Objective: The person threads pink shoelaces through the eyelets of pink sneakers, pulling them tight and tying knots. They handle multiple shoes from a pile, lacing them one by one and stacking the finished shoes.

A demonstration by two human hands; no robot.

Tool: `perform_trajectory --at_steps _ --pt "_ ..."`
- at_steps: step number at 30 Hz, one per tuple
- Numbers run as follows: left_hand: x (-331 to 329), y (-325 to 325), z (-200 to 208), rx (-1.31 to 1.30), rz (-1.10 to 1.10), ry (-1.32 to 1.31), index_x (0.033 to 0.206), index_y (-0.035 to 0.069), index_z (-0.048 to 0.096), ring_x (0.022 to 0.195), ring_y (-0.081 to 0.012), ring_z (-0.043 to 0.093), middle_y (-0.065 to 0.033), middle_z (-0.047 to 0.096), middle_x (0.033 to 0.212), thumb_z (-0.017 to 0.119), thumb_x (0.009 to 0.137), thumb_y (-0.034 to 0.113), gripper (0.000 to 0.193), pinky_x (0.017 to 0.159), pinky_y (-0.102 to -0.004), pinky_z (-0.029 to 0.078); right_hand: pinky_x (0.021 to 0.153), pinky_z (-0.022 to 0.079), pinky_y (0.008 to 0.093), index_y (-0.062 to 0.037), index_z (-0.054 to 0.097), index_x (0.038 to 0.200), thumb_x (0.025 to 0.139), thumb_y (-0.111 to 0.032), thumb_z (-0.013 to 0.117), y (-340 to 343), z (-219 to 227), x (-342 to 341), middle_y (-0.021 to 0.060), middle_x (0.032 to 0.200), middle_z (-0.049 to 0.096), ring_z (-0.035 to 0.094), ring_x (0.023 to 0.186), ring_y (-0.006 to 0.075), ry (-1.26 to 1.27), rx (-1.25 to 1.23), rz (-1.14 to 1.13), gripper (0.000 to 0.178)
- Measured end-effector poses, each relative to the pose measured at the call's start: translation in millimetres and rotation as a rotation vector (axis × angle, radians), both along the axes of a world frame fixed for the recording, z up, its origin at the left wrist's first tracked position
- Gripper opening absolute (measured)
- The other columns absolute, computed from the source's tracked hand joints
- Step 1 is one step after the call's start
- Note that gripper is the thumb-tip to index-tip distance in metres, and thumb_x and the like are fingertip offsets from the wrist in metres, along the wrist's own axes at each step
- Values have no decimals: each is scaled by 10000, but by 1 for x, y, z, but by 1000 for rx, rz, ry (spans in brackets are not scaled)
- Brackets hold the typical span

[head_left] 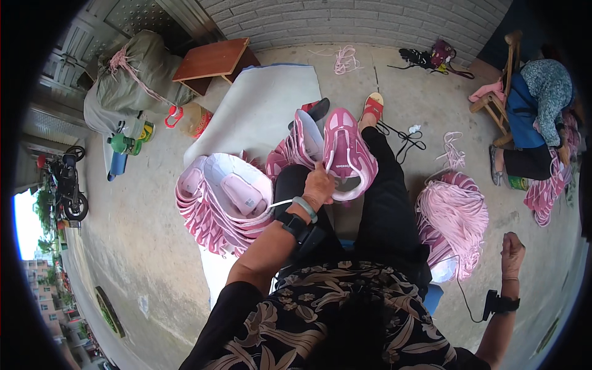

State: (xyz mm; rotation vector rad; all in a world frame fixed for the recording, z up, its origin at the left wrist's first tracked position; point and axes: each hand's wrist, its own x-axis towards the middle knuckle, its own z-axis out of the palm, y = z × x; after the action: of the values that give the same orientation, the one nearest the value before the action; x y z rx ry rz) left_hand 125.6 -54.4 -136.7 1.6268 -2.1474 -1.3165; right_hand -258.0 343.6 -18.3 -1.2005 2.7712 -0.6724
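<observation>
My left hand (319, 185) is closed on the rear part of a pink shoe upper (349, 145), which lies over my lap with its toe pointing away from me. Out to the right, away from the upper, my right hand (513, 253) is raised with its fingers pressed together; whatever they may hold is too small to make out. More pink uppers (302, 139) lean just left of the held one. Nested together by my left forearm is a large stack of uppers (237, 191) with pale linings. A bundle of pale pink shoelaces (453, 206) covers further uppers on my right.
A white sheet (253, 105) lies on the concrete ahead, near a small wooden stool (213, 61) and a stuffed sack (145, 77). Bottles (126, 143) stand at the left. Loose laces (347, 60) lie by the brick wall. A co-worker (542, 105) sits bent forward at far right.
</observation>
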Motion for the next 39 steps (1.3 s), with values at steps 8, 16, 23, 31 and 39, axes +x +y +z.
perform_trajectory --at_steps 8,16,23,31,39 --pt "4 27 4 64 10 -215 1068 -65 366 750 -433 595 -284 593 774 455 793 124 346 708 -463 489 616 476 354 -24 587 883 759 -64 619 -212 -65 152 143 781 601 601 689 300 -375 -243 636 134" --pt "2 45 -30 -159 -140 -327 1110 -90 330 711 -414 608 -257 607 754 440 817 157 399 659 -475 492 679 496 369 10 526 938 737 -178 607 -296 -123 223 163 841 571 594 784 300 -34 73 793 287" --pt "-2 45 -1 -347 -454 -405 971 -51 494 764 -366 614 -193 619 797 529 738 161 317 688 -436 494 629 504 367 -9 533 843 690 -110 562 -290 -139 228 148 781 566 601 729 288 -33 28 813 186" --pt "-32 -14 13 -605 -226 -169 916 43 557 865 -339 547 -149 553 980 568 661 124 268 766 -427 447 580 499 348 -24 546 815 659 -121 570 -290 -132 224 118 741 576 599 658 255 -53 -124 863 186" --pt "-47 -35 -4 -803 -398 38 844 56 572 776 -338 556 -138 575 845 561 687 60 157 679 -422 450 550 488 331 -20 560 849 642 -69 588 -289 -128 217 119 736 578 584 615 254 -144 -253 892 214"
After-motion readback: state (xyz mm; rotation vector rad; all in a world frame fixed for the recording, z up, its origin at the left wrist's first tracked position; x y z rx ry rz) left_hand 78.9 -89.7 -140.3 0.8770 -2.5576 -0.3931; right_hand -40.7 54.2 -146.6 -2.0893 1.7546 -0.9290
